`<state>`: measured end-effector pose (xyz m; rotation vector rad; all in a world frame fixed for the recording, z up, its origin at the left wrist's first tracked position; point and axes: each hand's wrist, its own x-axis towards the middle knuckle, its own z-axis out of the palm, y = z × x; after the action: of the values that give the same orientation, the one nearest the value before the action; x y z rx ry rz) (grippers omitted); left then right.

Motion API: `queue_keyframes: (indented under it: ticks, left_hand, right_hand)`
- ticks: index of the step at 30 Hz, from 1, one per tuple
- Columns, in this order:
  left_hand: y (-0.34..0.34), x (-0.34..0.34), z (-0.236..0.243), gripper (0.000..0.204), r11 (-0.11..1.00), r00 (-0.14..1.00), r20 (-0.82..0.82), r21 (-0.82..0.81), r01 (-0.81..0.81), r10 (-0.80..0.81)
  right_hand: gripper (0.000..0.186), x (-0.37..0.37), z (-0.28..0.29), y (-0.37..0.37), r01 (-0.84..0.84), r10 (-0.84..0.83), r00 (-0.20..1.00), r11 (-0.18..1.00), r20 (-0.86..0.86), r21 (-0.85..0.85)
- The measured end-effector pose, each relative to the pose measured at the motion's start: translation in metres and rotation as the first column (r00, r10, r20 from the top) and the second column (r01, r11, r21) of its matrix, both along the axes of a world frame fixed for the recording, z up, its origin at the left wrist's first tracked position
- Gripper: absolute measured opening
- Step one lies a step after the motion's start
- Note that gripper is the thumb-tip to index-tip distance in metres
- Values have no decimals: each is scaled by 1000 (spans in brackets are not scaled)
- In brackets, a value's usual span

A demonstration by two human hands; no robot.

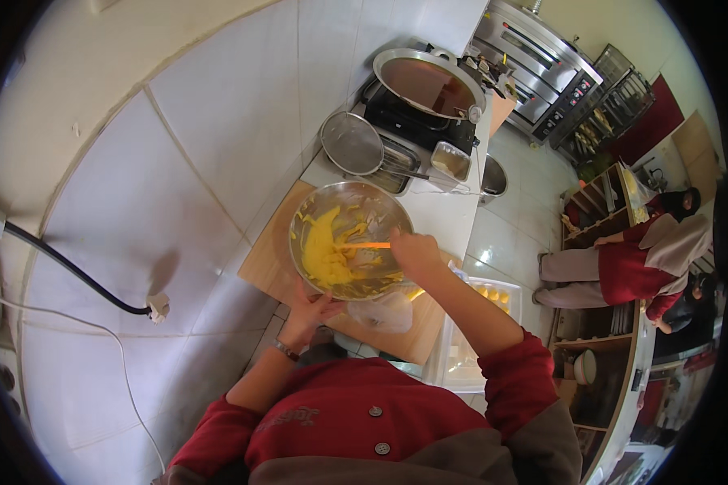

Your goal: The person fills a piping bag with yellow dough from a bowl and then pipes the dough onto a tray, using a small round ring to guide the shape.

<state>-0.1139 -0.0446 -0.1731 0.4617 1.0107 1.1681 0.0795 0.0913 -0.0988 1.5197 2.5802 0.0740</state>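
Note:
A steel mixing bowl (396, 204) stands on a wooden board (279, 234), with thick yellow batter (322, 249) heaped on its left side and smeared over the inner wall. My left hand (309, 314) holds the bowl at its near left edge, fingers partly hidden against the outside. Closed round the handle of an orange spatula (368, 245), my right hand (416, 255) is over the bowl's right rim. The spatula's tip reaches into the batter. A clear plastic bag (382, 314) lies on the board just below the bowl.
Beyond the bowl are a long-handled strainer (353, 144), a small metal tin (450, 160) and a wide pan of brown oil (430, 85) on a black stove (408, 121). A tray (461, 364) with yellow pieces sits right. Co-workers (635, 263) stand by shelves; a steel oven (534, 69) is behind.

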Motion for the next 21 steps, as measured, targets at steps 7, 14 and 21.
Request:
queue_keyframes:
  ticks: [7, 14, 21]
  left_hand:
    - [7, 12, -12, 77, 984, 981, 75, -15, -180, 181]
    - [25, -14, -14, 72, 996, 995, -54, 35, -76, 78]
    - [36, -50, -14, 71, 996, 993, -81, 21, 83, -81]
  right_hand:
    - [20, -3, 45, -28, 270, -271, 962, 940, 23, -208]
    - [42, 4, -32, 6, 455, -473, 855, 881, -211, -128]
    - [39, -1, -62, 39, 273, -256, 891, 962, -375, -9]
